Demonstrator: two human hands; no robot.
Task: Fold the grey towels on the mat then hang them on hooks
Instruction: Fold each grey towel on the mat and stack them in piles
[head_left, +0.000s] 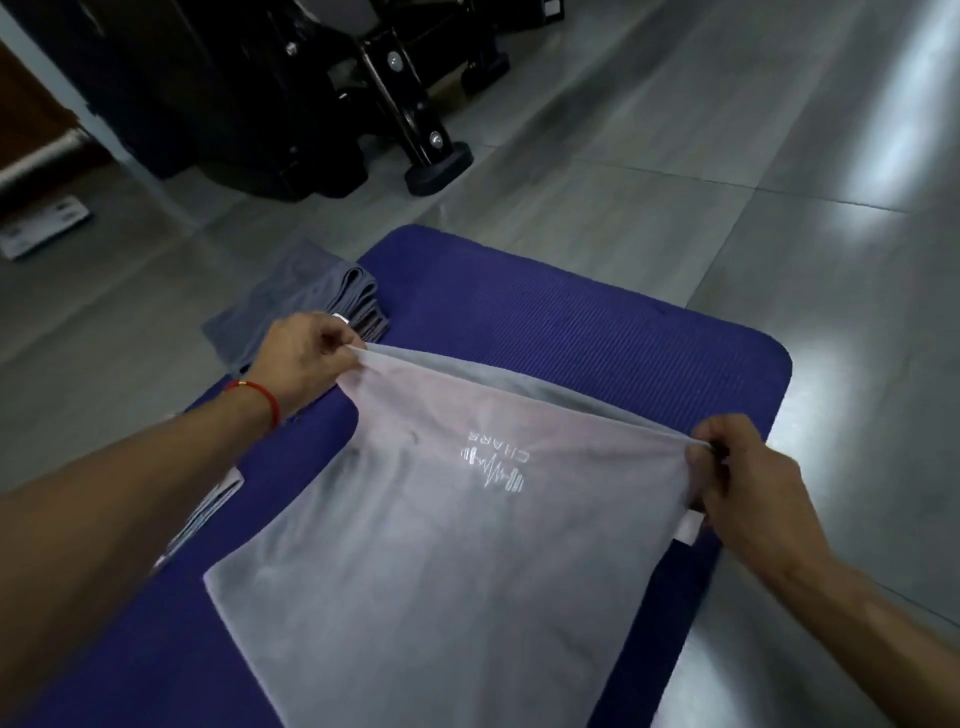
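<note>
A light grey towel (441, 561) with a white logo lies spread on the blue mat (597, 332). My left hand (306, 358) pinches its far left corner, lifted a little off the mat. My right hand (737, 483) pinches the far right corner, where a white label shows. The far edge between the two hands is raised, with a lower layer of the towel visible beneath it. A stack of folded darker grey towels (301, 306) sits at the mat's far left corner, partly on the floor.
Black gym equipment (363, 104) with a round foot stands on the grey tiled floor beyond the mat. A white box (41, 228) lies on the floor at the far left. A flat white item (208, 514) shows under my left forearm.
</note>
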